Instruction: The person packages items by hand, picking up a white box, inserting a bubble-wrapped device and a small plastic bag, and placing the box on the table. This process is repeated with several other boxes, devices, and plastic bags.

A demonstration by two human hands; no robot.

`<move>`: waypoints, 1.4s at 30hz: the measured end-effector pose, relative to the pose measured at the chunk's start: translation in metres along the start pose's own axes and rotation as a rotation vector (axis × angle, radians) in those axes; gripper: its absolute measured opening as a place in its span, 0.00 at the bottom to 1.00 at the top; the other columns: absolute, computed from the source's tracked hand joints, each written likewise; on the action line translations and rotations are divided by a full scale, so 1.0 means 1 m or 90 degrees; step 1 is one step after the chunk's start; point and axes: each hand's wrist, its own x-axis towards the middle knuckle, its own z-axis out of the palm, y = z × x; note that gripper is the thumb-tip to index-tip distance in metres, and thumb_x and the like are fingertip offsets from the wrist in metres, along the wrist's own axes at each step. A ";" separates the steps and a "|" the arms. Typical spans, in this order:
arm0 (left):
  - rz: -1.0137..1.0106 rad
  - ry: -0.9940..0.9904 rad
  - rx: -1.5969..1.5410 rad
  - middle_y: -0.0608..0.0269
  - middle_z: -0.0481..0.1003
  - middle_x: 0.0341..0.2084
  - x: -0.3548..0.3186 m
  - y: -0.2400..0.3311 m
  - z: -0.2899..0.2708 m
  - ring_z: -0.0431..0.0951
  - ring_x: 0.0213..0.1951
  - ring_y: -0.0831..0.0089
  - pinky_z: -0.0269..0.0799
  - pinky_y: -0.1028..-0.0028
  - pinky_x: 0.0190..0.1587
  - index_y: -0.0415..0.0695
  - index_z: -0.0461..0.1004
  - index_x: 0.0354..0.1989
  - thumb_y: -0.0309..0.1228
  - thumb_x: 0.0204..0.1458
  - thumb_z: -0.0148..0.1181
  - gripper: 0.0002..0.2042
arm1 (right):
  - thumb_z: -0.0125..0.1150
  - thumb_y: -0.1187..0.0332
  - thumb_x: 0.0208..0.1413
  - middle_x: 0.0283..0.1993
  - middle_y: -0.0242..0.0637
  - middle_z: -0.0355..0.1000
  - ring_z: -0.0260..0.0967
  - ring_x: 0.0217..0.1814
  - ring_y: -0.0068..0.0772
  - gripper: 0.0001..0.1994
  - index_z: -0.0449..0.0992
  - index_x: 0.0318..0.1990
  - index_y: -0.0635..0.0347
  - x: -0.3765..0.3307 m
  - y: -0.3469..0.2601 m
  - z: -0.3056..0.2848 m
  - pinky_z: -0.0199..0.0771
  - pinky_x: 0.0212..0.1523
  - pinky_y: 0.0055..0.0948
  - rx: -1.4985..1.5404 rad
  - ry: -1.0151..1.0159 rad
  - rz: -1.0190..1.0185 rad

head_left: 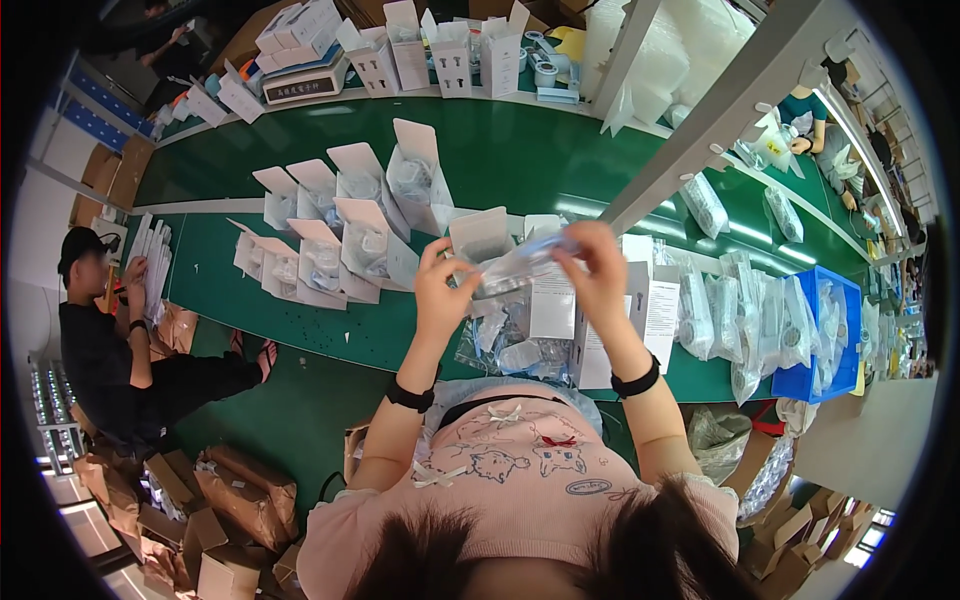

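Between my hands is a clear plastic bag (522,266), held above the near edge of the green table and slightly blurred. The thumb and forefinger of my left hand (445,288) pinch its left end. My right hand (598,272) grips the other end, fingers closed. What the bag contains is hard to make out. Just behind it stands an open white box (480,234) with its flap up. Below my hands lies a heap of clear bagged parts (510,340). White printed cartons (595,350) stand by my right wrist.
Several open white boxes with bagged parts (375,250) stand to the left. On the right, bubble-wrapped packs (735,310) lie beside a blue crate (850,345). A slanting metal post (690,125) crosses above the table. A person (110,340) sits at the far left.
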 end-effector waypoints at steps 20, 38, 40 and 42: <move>-0.063 0.169 0.246 0.55 0.69 0.34 0.033 -0.019 -0.039 0.70 0.35 0.63 0.64 0.72 0.37 0.38 0.66 0.29 0.19 0.41 0.53 0.06 | 0.53 0.80 0.38 0.37 0.39 0.66 0.63 0.43 0.40 0.09 0.71 0.31 0.61 -0.012 0.029 -0.028 0.62 0.43 0.30 -0.192 0.004 -0.084; -0.291 -0.127 -0.156 0.49 0.58 0.47 0.003 -0.032 0.103 0.60 0.49 0.58 0.58 0.68 0.48 0.37 0.48 0.55 0.31 0.37 0.62 0.37 | 0.51 0.66 0.45 0.45 0.43 0.63 0.58 0.49 0.45 0.18 0.64 0.45 0.63 0.076 0.319 -0.212 0.59 0.49 0.34 -0.511 0.065 0.247; -0.281 -0.181 -0.042 0.50 0.58 0.47 0.004 -0.054 0.132 0.60 0.49 0.58 0.58 0.69 0.48 0.37 0.46 0.56 0.32 0.37 0.62 0.39 | 0.50 0.65 0.46 0.48 0.43 0.62 0.57 0.50 0.44 0.20 0.62 0.48 0.63 0.087 0.348 -0.229 0.58 0.50 0.33 -0.472 0.112 0.264; -0.280 -0.228 0.084 0.50 0.57 0.48 0.004 -0.075 0.149 0.60 0.50 0.58 0.58 0.70 0.48 0.36 0.43 0.57 0.33 0.38 0.62 0.40 | 0.52 0.64 0.45 0.47 0.44 0.62 0.58 0.50 0.46 0.23 0.60 0.50 0.61 0.088 0.351 -0.217 0.58 0.49 0.37 -0.623 0.060 0.249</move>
